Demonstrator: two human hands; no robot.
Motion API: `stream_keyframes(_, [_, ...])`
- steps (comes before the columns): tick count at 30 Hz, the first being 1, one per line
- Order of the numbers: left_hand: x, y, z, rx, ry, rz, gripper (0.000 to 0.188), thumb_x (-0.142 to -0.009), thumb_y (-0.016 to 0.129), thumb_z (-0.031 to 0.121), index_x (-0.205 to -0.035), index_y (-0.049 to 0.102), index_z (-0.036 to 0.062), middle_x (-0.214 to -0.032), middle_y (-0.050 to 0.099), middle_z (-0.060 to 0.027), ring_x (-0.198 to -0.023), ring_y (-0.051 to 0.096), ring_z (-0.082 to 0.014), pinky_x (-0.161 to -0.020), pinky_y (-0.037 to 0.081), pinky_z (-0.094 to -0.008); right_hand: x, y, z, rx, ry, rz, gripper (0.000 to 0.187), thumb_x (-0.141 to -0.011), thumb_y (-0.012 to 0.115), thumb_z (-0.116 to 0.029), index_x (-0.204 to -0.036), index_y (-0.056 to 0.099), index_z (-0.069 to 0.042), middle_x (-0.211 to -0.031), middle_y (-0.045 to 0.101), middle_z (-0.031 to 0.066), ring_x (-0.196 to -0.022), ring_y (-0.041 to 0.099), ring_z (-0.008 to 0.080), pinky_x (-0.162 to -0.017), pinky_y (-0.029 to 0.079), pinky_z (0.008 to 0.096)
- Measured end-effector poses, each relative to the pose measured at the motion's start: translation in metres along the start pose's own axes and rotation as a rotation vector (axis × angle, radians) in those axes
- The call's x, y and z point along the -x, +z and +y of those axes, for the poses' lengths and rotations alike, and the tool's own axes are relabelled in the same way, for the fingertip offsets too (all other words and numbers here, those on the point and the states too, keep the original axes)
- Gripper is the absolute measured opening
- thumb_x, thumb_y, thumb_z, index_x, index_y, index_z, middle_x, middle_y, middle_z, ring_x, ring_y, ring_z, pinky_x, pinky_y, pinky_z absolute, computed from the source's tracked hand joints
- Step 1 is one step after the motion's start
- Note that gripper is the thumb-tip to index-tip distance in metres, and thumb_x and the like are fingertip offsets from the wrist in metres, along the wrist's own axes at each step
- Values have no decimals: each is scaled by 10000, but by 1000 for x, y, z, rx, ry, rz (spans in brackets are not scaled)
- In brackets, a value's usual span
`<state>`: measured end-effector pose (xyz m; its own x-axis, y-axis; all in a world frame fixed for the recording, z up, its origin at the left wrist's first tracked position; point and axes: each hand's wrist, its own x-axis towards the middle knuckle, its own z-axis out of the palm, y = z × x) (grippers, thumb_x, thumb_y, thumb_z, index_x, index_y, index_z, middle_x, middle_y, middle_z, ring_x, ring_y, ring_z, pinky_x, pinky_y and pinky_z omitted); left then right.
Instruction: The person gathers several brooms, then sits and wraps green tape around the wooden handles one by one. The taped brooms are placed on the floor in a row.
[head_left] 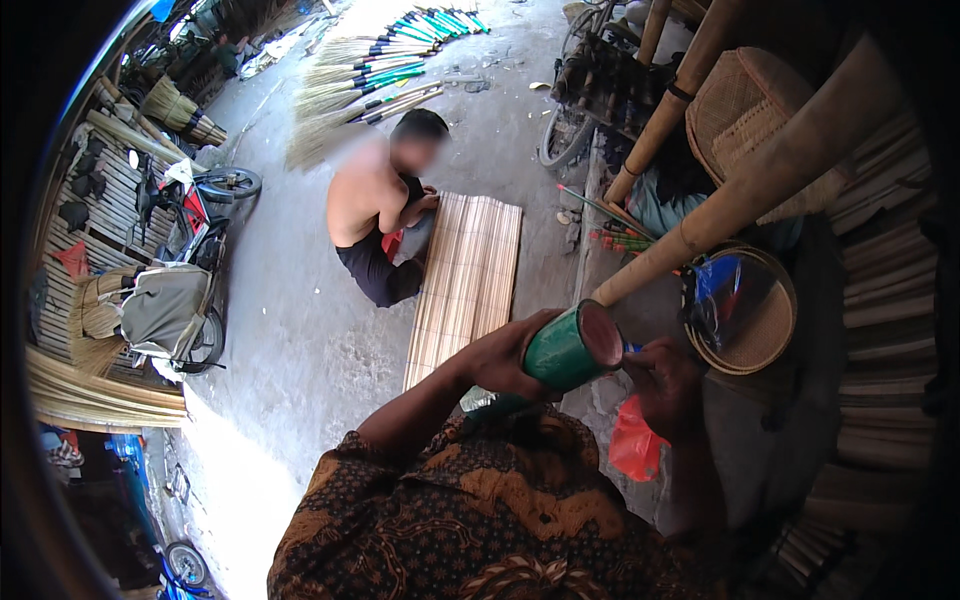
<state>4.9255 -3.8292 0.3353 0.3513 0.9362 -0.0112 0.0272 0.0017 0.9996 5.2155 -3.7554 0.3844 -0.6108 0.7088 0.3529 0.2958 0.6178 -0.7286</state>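
My left hand (497, 357) grips a thick green tube (560, 350) with a round reddish end facing right. Its lower part runs down toward my patterned brown shirt (480, 510). My right hand (665, 385) is at the tube's open end, fingers curled close to the rim; whether it holds anything small I cannot tell. A red plastic bag (635, 440) hangs just below my right hand.
A shirtless person (375, 215) crouches on the concrete floor at a slatted bamboo mat (470, 275). Brooms with green handles (370, 75) lie beyond. Thick bamboo poles (760, 170) and woven baskets (745, 310) stand right. Motorbikes (185, 250) are parked left.
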Motion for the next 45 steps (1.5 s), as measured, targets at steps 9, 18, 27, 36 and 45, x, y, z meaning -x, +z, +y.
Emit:
stream_keyframes(9, [-16,22,-9,-320,74,425,1111,-727,938,297,-1616,326,35,-1437,569,-258,-1355,574,-405,-1143,466,-487,8,59,-35,-179,156,201,98,-967,704,-45,-964,607,-32,-871,605,108,-754,611,210,-723,508,365])
stream_keyframes(18, [-31,31,-37,-332,53,536,1036,-754,955,219,-1586,366,30,-1354,633,-242,-1256,646,-357,-1056,536,-452,2,73,-75,-217,-169,-91,100,-964,725,-66,-1047,675,-43,-973,685,131,-886,715,303,-781,570,381])
stream_keyframes(27, [-16,23,-5,-66,46,297,1089,-739,966,184,-1603,331,-10,-1468,603,-171,-1347,607,-252,-1131,498,-401,11,24,-17,-202,171,365,201,-1011,667,-67,-1210,688,-44,-1099,705,133,-1032,693,271,-856,564,379])
stream_keyframes(36, [-12,38,-1,-602,32,328,1200,-589,991,244,-1603,372,78,-1412,610,-245,-1298,623,-448,-1062,549,-492,9,27,-24,104,39,94,325,-1003,707,-175,-1298,685,-42,-1165,694,170,-1108,676,325,-1015,497,447])
stream_keyframes(45, [-2,58,12,-791,-69,360,1176,-606,993,239,-1604,391,77,-1384,619,-249,-1271,634,-450,-1044,559,-500,12,51,-22,-56,200,234,287,-971,741,-190,-1193,718,-10,-1042,763,180,-974,736,359,-902,537,467])
